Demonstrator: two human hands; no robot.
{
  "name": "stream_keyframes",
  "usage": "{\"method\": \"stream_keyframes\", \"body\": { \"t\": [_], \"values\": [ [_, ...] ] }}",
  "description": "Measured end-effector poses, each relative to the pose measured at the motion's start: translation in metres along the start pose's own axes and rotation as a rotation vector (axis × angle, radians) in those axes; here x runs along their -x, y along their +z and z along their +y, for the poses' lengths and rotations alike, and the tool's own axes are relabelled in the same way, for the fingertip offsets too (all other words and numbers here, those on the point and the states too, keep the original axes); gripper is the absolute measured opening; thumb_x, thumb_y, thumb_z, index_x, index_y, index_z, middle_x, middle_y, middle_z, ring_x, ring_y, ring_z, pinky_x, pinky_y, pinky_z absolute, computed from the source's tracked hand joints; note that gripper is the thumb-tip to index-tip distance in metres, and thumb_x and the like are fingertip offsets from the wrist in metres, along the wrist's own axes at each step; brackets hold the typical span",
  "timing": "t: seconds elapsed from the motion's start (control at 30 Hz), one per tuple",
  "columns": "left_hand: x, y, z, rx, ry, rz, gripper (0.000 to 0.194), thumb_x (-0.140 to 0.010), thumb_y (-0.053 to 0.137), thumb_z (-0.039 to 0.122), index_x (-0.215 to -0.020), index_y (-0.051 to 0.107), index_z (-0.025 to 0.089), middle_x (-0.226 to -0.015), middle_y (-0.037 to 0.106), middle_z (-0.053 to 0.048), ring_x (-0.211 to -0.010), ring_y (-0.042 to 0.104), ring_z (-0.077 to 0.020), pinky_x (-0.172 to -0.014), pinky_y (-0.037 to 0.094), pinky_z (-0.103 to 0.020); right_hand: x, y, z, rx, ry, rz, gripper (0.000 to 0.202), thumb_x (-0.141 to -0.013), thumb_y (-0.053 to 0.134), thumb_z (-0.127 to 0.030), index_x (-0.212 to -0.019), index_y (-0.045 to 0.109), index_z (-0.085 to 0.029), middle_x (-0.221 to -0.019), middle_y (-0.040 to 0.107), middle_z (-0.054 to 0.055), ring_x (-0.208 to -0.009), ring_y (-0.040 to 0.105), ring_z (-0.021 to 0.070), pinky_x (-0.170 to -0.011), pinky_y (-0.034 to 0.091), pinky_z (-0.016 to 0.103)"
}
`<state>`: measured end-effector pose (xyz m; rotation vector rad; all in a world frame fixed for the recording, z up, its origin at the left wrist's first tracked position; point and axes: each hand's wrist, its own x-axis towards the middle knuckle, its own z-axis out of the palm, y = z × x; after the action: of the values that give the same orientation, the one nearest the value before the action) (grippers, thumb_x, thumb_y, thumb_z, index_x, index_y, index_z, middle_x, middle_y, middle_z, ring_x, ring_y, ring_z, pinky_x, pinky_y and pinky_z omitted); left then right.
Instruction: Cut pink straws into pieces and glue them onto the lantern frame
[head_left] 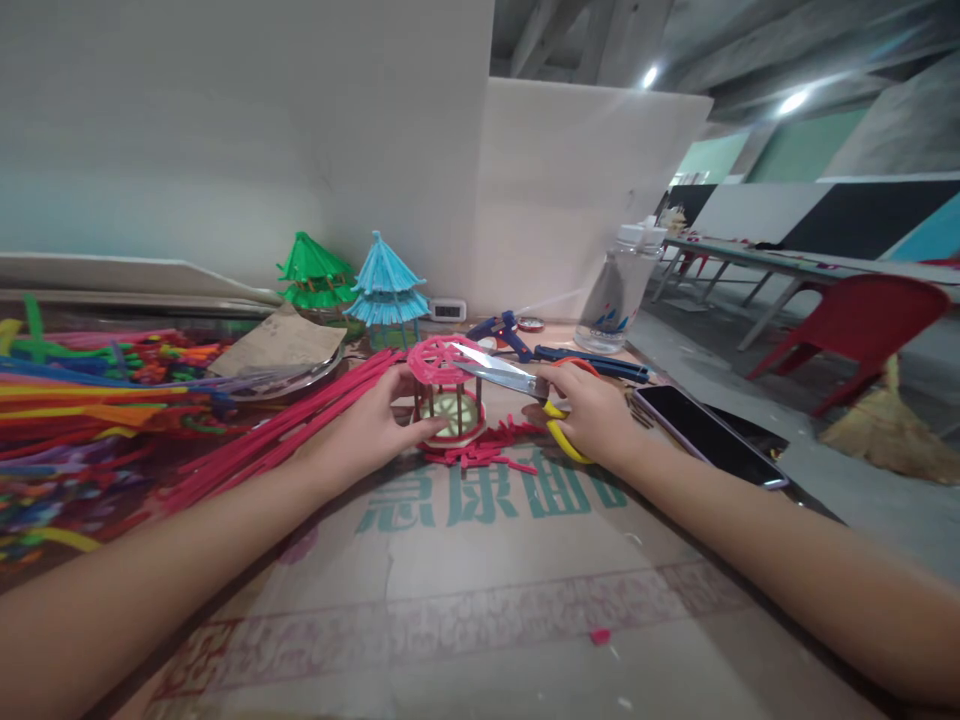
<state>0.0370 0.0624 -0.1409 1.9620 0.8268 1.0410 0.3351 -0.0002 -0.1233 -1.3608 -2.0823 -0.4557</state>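
The left hand (386,425) clasps the pink-topped pavilion model (429,372) on the cardboard (480,570), seemingly for steadiness; the right hand (596,412) grips yellow-handled scissors (514,376) (blades slightly parted) at its rim, apparently for access.

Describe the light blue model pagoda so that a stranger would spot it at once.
Start at the tall pale panel at the back. At its foot, just left of the small white digital clock, stands a model pagoda with a pointed, two-tiered roof. It is light blue; its lookalike neighbour further left is green.
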Motion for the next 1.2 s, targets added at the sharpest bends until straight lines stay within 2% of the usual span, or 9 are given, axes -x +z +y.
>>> {"method": "stream_keyframes", "body": {
  "t": [0.23, 0.43, 0.53, 0.63, 0.73, 0.87, 1.0, 1.2],
  "values": [
    [0.000, 0.000, -0.001, 0.014, 0.006, -0.006, 0.063, -0.077, 0.080, 0.041, -0.128, 0.050, 0.021, -0.131, 0.063, -0.012, -0.120, 0.065, -0.0295, -0.100, 0.056, -0.049, 0.002, 0.000, 0.006, 0.100, -0.074, 0.050, 0.038, -0.093, 0.066, -0.044, -0.123, 0.067, -0.020, -0.093, 0.073, 0.006, -0.073, 0.063, 0.0191, -0.064, 0.042, 0.029],
    [-0.003, 0.002, -0.004, 0.003, -0.013, 0.021, 0.056, -0.078, 0.078, 0.040, -0.123, 0.052, 0.020, -0.132, 0.061, -0.012, -0.117, 0.065, -0.0271, -0.101, 0.055, -0.046, 0.002, 0.001, 0.001, 0.044, 0.086, -0.041, 0.035, -0.085, 0.073, -0.047, -0.108, 0.071, -0.021, -0.075, 0.067, 0.002, -0.064, 0.057, 0.0179, -0.058, 0.035, 0.028],
    [-0.007, 0.001, -0.008, -0.075, -0.005, 0.078, 0.052, -0.078, 0.077, 0.041, -0.118, 0.052, 0.019, -0.121, 0.065, -0.011, -0.110, 0.067, -0.0264, -0.097, 0.055, -0.045, 0.002, 0.004, 0.001, -0.005, 0.151, -0.057, 0.036, -0.086, 0.072, -0.047, -0.109, 0.068, -0.020, -0.081, 0.066, 0.003, -0.065, 0.057, 0.0178, -0.058, 0.036, 0.027],
    [-0.010, -0.002, -0.012, -0.183, -0.024, 0.091, 0.046, -0.078, 0.075, 0.045, -0.109, 0.055, 0.017, -0.105, 0.068, -0.010, -0.097, 0.069, -0.0268, -0.090, 0.056, -0.046, 0.001, 0.007, 0.004, -0.040, 0.146, -0.059, 0.038, -0.087, 0.069, -0.047, -0.113, 0.065, -0.019, -0.089, 0.067, 0.006, -0.069, 0.057, 0.0186, -0.060, 0.038, 0.028],
    [-0.011, -0.004, -0.012, -0.164, 0.002, 0.068, 0.050, -0.080, 0.074, 0.044, -0.119, 0.057, 0.017, -0.114, 0.069, -0.011, -0.105, 0.068, -0.0282, -0.095, 0.055, -0.046, 0.000, 0.008, 0.006, -0.065, 0.163, -0.071, 0.039, -0.088, 0.067, -0.048, -0.113, 0.065, -0.019, -0.089, 0.067, 0.007, -0.070, 0.058, 0.0194, -0.061, 0.040, 0.029],
    [-0.012, -0.004, -0.010, -0.097, 0.013, 0.083, 0.063, -0.082, 0.071, 0.038, -0.137, 0.049, 0.019, -0.129, 0.066, -0.011, -0.112, 0.068, -0.0274, -0.097, 0.055, -0.042, -0.002, 0.008, 0.006, -0.102, 0.218, -0.069, 0.044, -0.086, 0.067, -0.049, -0.117, 0.065, -0.017, -0.086, 0.067, 0.007, -0.069, 0.058, 0.0198, -0.062, 0.042, 0.030],
    [-0.011, -0.003, -0.010, -0.091, 0.034, 0.030, 0.062, -0.085, 0.069, 0.037, -0.140, 0.048, 0.018, -0.124, 0.068, -0.010, -0.106, 0.069, -0.0252, -0.094, 0.056, -0.039, -0.001, 0.008, 0.006, -0.114, 0.226, -0.072, 0.044, -0.086, 0.066, -0.049, -0.117, 0.065, -0.016, -0.086, 0.066, 0.007, -0.069, 0.057, 0.0194, -0.062, 0.042, 0.030],
    [-0.011, -0.004, -0.013, -0.040, 0.042, -0.009, 0.065, -0.082, 0.072, 0.038, -0.139, 0.049, 0.017, -0.123, 0.066, -0.011, -0.110, 0.066, -0.0258, -0.095, 0.056, -0.040, 0.000, 0.007, 0.004, -0.103, 0.211, -0.090, 0.041, -0.087, 0.066, -0.047, -0.115, 0.065, -0.018, -0.089, 0.065, 0.006, -0.069, 0.056, 0.0188, -0.062, 0.041, 0.029]
  ]
}}
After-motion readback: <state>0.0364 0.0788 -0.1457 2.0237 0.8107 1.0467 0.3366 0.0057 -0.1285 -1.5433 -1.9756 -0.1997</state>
